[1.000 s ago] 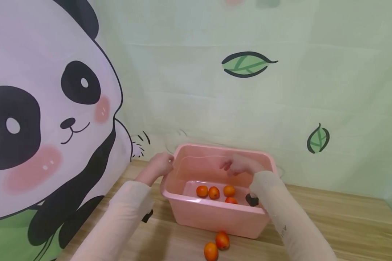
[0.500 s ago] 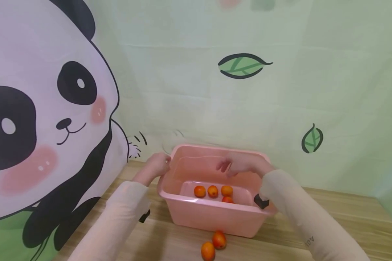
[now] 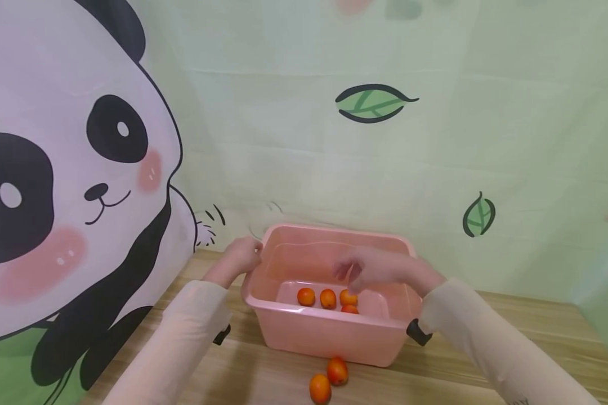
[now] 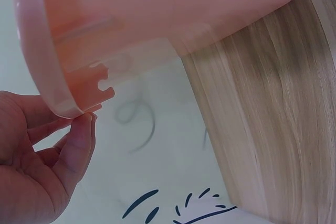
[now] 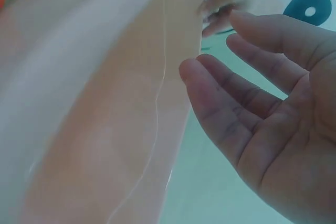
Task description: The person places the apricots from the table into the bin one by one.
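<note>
A pink plastic basin stands on the wooden table, with several small orange-red oval fruits on its floor. My left hand is at the basin's left end; in the left wrist view, thumb and fingers pinch the basin's rim. Over the basin's inside, above the fruits, my right hand hovers with loosely bent fingers. The right wrist view shows nothing in that hand, its fingertips near the basin's edge. Two more fruits, one redder and one more orange, lie before the basin.
Close behind the basin hangs a pale green cloth printed with leaves and a large panda. Wooden tabletop extends to the right of the basin. A black strap shows at the right wrist.
My right hand has shifted a little rightward and nearer over the basin, its forearm swinging right. The left hand keeps its hold on the rim. The head view has turned slightly.
</note>
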The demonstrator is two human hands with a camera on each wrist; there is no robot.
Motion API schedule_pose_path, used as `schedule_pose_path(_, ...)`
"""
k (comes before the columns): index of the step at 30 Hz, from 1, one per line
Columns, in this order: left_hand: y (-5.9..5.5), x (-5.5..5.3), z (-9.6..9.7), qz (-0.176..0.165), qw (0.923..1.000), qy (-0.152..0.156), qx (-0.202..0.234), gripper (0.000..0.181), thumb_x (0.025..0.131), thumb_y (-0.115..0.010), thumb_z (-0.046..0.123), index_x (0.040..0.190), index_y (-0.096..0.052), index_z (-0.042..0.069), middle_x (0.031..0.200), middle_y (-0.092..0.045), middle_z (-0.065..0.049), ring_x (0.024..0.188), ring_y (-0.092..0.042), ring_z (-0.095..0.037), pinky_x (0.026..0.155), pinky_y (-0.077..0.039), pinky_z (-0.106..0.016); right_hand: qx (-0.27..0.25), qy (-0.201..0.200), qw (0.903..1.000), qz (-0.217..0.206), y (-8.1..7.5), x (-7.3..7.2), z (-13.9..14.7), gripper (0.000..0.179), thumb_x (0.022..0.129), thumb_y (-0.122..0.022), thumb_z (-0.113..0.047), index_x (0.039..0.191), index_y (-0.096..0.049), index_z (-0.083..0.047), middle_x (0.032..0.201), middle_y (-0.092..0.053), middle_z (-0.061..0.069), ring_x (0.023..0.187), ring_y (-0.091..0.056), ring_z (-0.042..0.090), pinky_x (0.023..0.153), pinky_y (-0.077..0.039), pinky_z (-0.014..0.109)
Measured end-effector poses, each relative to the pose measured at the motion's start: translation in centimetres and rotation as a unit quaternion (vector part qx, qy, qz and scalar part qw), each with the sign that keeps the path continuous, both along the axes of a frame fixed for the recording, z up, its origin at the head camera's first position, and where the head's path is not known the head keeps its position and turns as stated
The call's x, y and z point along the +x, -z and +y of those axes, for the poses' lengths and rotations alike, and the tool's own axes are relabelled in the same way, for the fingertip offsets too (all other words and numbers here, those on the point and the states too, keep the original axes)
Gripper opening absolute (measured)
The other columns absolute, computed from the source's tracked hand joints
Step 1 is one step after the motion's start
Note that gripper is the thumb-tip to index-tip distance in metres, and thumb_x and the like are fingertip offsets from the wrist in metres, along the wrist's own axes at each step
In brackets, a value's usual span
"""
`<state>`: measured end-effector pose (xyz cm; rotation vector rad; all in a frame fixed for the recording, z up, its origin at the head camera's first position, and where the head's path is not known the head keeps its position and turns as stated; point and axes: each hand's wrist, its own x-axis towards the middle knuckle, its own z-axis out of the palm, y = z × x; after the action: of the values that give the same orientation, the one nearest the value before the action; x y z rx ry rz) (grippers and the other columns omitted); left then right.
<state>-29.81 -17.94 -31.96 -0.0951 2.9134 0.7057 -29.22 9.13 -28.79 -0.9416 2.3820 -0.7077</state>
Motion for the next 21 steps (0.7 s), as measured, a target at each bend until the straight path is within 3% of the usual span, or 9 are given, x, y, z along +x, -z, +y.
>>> schedule_pose_path(3, 0.1, 0.0, 0.0, -0.003, 1.0000, -0.004, 0.005, 0.032, 0.083, -0.047, 0.002, 0.113, -0.056, 0.000, 0.106, -0.059, -0.014, 0.084, -0.053, -0.021, 0.072, -0.049, -0.032, -0.013, -0.014, 0.9998, -0.010, 0.0, 0.9, 0.0, 0.030, 0.077, -0.062, -0.005, 0.104, -0.059, -0.016, 0.103, -0.057, 0.000, 0.091, -0.053, 0.019, 0.077, -0.048, 0.031)
schedule_pose_path(11, 0.3, -0.3, -0.1, -0.005, 1.0000, -0.005, 0.006, 0.033, 0.084, -0.047, 0.003, 0.115, -0.055, 0.001, 0.108, -0.058, -0.014, 0.084, -0.054, -0.021, 0.072, -0.049, -0.033, -0.023, -0.089, 0.9957, 0.008, 0.8, 2.8, -0.1, 0.029, 0.076, -0.062, -0.007, 0.104, -0.061, -0.014, 0.096, -0.060, -0.002, 0.085, -0.055, 0.014, 0.073, -0.047, 0.023)
schedule_pose_path(16, 0.4, -0.3, -0.1, -0.009, 0.9999, -0.006, 0.004, 0.033, 0.084, -0.048, 0.003, 0.116, -0.054, 0.001, 0.110, -0.058, -0.015, 0.086, -0.054, -0.021, 0.074, -0.049, -0.034, -0.024, -0.093, 0.9951, -0.024, 1.2, 4.5, -0.1, 0.031, 0.076, -0.061, -0.006, 0.106, -0.060, -0.015, 0.097, -0.060, -0.002, 0.085, -0.054, 0.012, 0.074, -0.047, 0.021)
schedule_pose_path(21, 0.3, -0.4, -0.1, -0.009, 1.0000, -0.002, 0.000, 0.033, 0.084, -0.048, 0.004, 0.115, -0.055, 0.001, 0.109, -0.058, -0.015, 0.085, -0.053, -0.021, 0.074, -0.049, -0.033, -0.009, -0.094, 0.9942, -0.051, 2.2, 5.8, -0.2, 0.028, 0.078, -0.062, -0.010, 0.102, -0.061, -0.023, 0.095, -0.058, -0.011, 0.082, -0.054, 0.007, 0.074, -0.046, 0.019)
